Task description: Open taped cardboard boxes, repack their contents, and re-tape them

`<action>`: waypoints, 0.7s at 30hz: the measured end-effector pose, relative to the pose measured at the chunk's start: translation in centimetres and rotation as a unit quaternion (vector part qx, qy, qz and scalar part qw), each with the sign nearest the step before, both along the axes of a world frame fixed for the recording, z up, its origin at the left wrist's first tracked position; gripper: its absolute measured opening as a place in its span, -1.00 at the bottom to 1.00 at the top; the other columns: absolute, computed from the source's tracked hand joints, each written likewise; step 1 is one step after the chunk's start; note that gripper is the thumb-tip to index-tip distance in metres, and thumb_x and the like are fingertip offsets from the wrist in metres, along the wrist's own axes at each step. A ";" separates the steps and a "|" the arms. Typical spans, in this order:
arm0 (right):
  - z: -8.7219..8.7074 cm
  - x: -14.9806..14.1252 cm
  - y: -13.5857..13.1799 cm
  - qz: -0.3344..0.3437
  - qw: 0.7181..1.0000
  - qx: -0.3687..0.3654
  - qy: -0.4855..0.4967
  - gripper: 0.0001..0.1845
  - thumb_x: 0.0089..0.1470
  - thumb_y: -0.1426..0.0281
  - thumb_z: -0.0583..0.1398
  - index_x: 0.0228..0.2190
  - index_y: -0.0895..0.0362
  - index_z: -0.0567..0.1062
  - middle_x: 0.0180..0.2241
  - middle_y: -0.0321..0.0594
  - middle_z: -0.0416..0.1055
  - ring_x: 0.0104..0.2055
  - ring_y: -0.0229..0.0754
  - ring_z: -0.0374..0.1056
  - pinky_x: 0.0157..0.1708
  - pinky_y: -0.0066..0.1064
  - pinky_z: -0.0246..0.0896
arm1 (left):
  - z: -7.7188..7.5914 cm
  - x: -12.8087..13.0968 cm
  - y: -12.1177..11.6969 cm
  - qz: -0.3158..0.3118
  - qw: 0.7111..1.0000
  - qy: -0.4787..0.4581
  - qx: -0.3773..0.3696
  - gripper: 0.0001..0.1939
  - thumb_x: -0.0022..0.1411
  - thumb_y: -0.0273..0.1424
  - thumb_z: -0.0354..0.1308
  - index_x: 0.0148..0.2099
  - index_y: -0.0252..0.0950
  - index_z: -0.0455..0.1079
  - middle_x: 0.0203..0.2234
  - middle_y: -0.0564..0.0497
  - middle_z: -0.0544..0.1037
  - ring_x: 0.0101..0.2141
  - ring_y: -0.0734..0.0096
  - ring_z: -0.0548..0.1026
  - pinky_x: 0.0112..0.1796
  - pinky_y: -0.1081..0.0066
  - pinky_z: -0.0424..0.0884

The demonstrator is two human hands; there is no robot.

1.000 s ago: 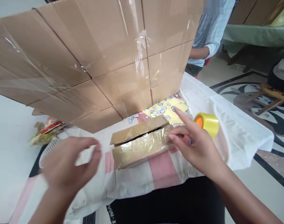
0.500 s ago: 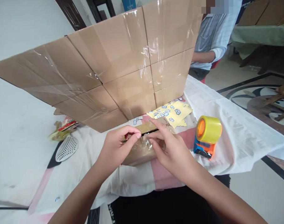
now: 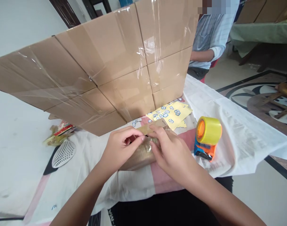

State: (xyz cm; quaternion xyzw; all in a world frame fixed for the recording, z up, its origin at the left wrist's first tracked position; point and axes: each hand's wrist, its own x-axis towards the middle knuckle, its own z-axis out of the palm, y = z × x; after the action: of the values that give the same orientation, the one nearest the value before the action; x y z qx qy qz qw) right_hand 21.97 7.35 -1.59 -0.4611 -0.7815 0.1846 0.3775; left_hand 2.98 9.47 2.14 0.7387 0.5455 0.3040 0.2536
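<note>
A small cardboard box (image 3: 136,160) with shiny tape over it lies on the cloth in front of me, under both hands. At its top seam my left hand (image 3: 122,144) is closed in a pinch, thumb against forefinger; whatever lies between the tips is hidden. My right hand (image 3: 171,147) grips the right part of the box, fingers bent over the top and thumb against the near side, beside a crinkled patch of clear tape (image 3: 148,146). The hands cover much of the top. To the right stands a tape dispenser (image 3: 204,150) with a yellow tape roll (image 3: 213,130).
A tall taped cardboard panel (image 3: 124,72) stands behind the box. Yellow printed paper (image 3: 175,114) lies at its foot. A white perforated piece (image 3: 64,153) and crumpled wrappers (image 3: 61,131) are at left. Another person (image 3: 207,47) sits beyond the table's cloth (image 3: 247,125).
My right fingers have come down and closer in over the box's top, covering more of the dark slit. The left pinch stays at the seam. The whole view has shifted slightly.
</note>
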 end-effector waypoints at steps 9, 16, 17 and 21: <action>-1.1 4.9 -0.5 -0.182 0.980 -0.032 0.068 -0.69 0.26 0.31 0.20 0.03 0.03 0.40 -0.42 -0.32 0.41 -0.42 -0.16 0.40 -0.40 -0.34 0.27 | -1.9 0.4 1.4 0.065 0.988 0.036 -0.137 -0.85 0.25 -0.24 0.23 -0.34 -0.11 0.58 -0.48 0.14 0.53 -0.41 0.40 0.43 -0.36 0.36 0.26; -3.4 5.1 0.0 -0.170 0.976 -0.105 0.082 -0.62 0.26 0.29 0.16 0.09 0.05 0.36 -0.34 -0.27 0.41 -0.34 -0.13 0.44 -0.30 -0.29 0.31 | -1.9 1.0 1.6 0.083 0.956 0.280 -0.006 -0.68 0.26 -0.20 0.23 0.00 -0.20 0.37 -0.27 0.01 0.51 -0.24 0.17 0.45 -0.23 0.20 0.28; -3.8 5.2 0.0 -0.174 0.975 -0.114 0.083 -0.62 0.27 0.27 0.16 0.09 0.06 0.36 -0.34 -0.26 0.41 -0.33 -0.12 0.44 -0.30 -0.28 0.31 | -1.9 0.8 1.6 0.076 0.955 0.287 0.007 -0.67 0.26 -0.18 0.24 0.00 -0.21 0.36 -0.25 0.00 0.51 -0.23 0.16 0.44 -0.22 0.19 0.30; -3.4 7.2 0.4 -0.213 0.971 -0.094 0.054 -0.63 0.24 0.26 0.18 0.04 0.10 0.42 -0.39 -0.25 0.43 -0.37 -0.12 0.41 -0.35 -0.31 0.27 | -1.8 -0.3 1.5 -0.110 0.945 0.306 0.030 -0.72 0.48 -0.30 -0.07 -0.21 -0.15 0.45 -0.18 0.06 0.54 -0.17 0.25 0.44 -0.14 0.20 0.31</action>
State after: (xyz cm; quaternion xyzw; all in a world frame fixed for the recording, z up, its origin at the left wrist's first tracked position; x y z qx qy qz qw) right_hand 29.17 7.71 -4.97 -0.6399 -0.6225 0.1970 0.4053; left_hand 2.69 10.94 0.30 0.8590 0.5025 0.0497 0.0842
